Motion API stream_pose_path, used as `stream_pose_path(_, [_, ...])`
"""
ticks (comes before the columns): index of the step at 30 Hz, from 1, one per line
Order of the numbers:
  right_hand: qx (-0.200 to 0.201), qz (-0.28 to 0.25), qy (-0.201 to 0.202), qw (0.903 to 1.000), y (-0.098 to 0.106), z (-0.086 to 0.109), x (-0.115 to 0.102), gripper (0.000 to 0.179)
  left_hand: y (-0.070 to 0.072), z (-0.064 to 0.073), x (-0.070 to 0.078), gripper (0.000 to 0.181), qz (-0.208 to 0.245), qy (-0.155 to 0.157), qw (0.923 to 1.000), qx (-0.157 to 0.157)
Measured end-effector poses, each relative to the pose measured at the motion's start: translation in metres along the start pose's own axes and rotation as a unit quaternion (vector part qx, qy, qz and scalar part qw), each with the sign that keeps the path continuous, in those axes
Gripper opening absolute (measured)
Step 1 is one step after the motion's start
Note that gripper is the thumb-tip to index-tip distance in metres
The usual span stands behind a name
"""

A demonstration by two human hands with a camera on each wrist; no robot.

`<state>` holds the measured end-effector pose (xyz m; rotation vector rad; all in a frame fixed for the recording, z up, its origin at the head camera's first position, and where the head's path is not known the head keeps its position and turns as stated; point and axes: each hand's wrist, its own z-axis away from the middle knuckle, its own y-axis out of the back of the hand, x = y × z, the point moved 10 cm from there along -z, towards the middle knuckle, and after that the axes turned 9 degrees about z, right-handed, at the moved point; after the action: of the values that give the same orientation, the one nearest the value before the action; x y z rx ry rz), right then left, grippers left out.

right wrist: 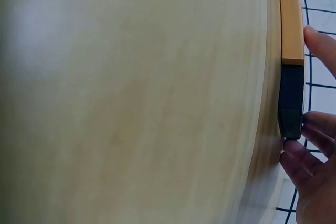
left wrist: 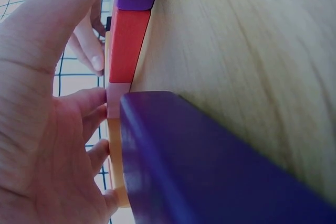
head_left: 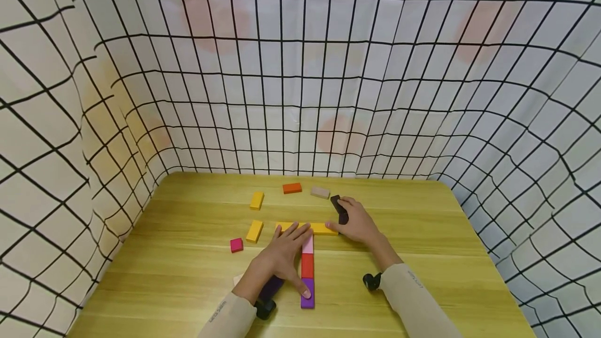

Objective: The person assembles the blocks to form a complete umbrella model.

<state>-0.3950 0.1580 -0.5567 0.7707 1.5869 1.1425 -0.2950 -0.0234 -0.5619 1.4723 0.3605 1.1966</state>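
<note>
Flat on the wooden table, a row of yellow blocks (head_left: pixel 324 229) runs crosswise. From it a line of pink (head_left: pixel 307 245), red (head_left: pixel 307 266) and purple (head_left: pixel 307 301) blocks extends toward me. My left hand (head_left: pixel 281 255) spreads over this layout, thumb on the purple block, fingertips at the yellow row and pink block. At the row's right end, my right hand (head_left: pixel 358 220) touches black blocks (head_left: pixel 344 218) with its fingers while its thumb rests on the yellow end. A dark purple block (left wrist: pixel 210 161) lies beneath my left wrist, partly hidden by it in the head view.
Two loose yellow blocks (head_left: pixel 256 201) and a magenta block (head_left: pixel 237 245) lie to the left. An orange block (head_left: pixel 292 188) and a beige block (head_left: pixel 320 192) sit farther back. Part of a pale block (head_left: pixel 237 279) shows beside my left forearm. Black-gridded white walls (head_left: pixel 300 87) surround the table.
</note>
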Motion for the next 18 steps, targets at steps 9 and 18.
stream_pose_path(9, [-0.008, 0.002, 0.005, 1.0000, 0.0007, 0.0010, -0.0013, 0.094, 0.0001, -0.0007, -0.0004, 0.152, -0.004, 0.003, 1.0000, 0.001])
stream_pose_path(18, [-0.016, -0.003, 0.004, 0.9999, 0.0004, 0.0027, -0.0008, 0.093, -0.0007, -0.0011, -0.0001, 0.151, 0.006, 0.002, 1.0000, -0.002])
